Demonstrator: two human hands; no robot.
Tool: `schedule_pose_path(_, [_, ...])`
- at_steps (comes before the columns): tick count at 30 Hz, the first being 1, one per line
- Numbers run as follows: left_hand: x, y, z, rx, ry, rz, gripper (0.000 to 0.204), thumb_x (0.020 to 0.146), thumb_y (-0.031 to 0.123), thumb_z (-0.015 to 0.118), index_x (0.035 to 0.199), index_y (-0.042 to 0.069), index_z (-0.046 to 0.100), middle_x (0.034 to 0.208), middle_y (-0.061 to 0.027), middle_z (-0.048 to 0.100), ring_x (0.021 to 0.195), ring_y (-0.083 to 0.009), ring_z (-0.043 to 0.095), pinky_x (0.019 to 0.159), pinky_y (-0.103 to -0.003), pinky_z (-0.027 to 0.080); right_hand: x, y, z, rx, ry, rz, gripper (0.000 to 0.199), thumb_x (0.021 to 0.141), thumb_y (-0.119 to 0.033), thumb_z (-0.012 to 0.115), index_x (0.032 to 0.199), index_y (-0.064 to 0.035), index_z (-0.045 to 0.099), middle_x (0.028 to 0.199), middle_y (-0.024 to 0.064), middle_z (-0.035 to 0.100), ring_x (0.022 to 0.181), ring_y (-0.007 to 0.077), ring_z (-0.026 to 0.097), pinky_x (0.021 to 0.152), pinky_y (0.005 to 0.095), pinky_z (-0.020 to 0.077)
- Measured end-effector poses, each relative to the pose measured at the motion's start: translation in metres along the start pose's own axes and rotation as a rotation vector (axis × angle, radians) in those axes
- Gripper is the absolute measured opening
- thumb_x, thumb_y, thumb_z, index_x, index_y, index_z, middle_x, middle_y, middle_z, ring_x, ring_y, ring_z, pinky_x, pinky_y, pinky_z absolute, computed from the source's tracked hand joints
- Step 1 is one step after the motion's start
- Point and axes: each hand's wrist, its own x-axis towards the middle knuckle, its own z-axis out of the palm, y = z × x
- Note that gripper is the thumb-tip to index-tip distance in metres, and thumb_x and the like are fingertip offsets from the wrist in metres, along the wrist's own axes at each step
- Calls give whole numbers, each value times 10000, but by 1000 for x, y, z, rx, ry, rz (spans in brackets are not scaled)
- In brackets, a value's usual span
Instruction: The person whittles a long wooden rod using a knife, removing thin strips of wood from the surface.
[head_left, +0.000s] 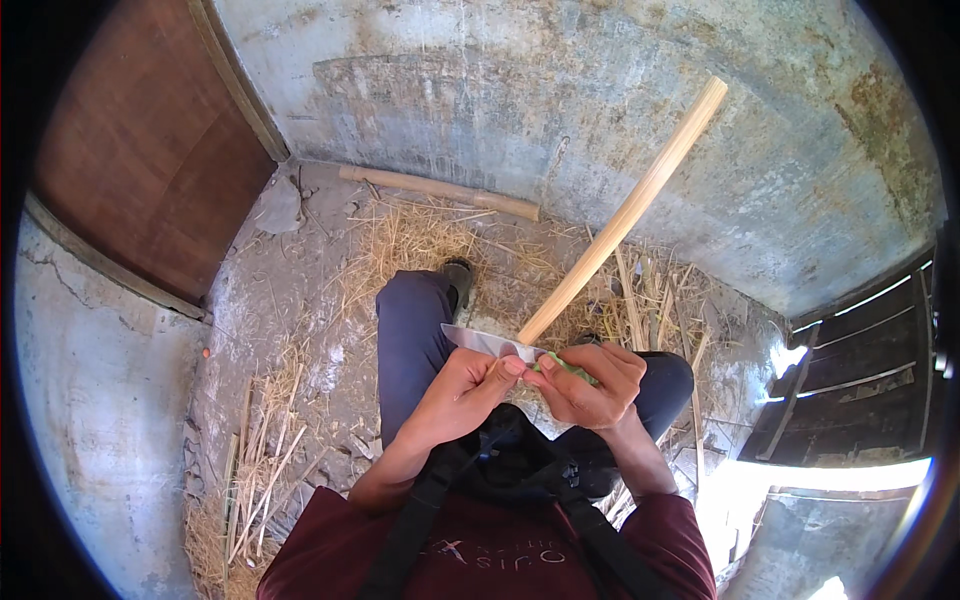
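A knife [482,340] lies level in front of my body, its silver blade pointing left. My right hand [592,385] is wrapped round its green handle [572,368]. My left hand [468,390] is closed, its thumb and fingers pinched against the blade near the handle. Just beyond the blade, a long pale wooden stick [630,208] slants up to the right. Its near end is hidden behind the knife and my hands, so whether the blade touches it I cannot tell.
A bamboo pole [440,192] lies along the foot of the stained wall [450,100]. Straw [415,240] and thin split sticks [265,480] litter the floor on both sides of my legs. A brown door panel [150,150] stands at left, dark boards [850,370] at right.
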Motion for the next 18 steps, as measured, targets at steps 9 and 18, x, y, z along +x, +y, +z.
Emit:
schedule_pose_path(9, [4, 3, 2, 36, 26, -6, 464, 1158, 398, 567, 1104, 28, 842, 645, 110, 346, 627, -27, 282, 532, -288, 236, -2, 4, -5, -66, -36, -34, 330, 770, -248, 987, 986, -152, 756, 731, 1, 659, 535, 137, 587, 463, 269, 385])
schedule_pose_path(18, [2, 6, 1, 61, 23, 20, 353, 1108, 322, 686, 986, 3, 777, 679, 104, 419, 645, -21, 335, 538, -272, 280, 5, 9, -13, -128, -19, -21, 288, 780, -233, 979, 950, -167, 756, 724, -5, 650, 540, 138, 595, 458, 271, 388])
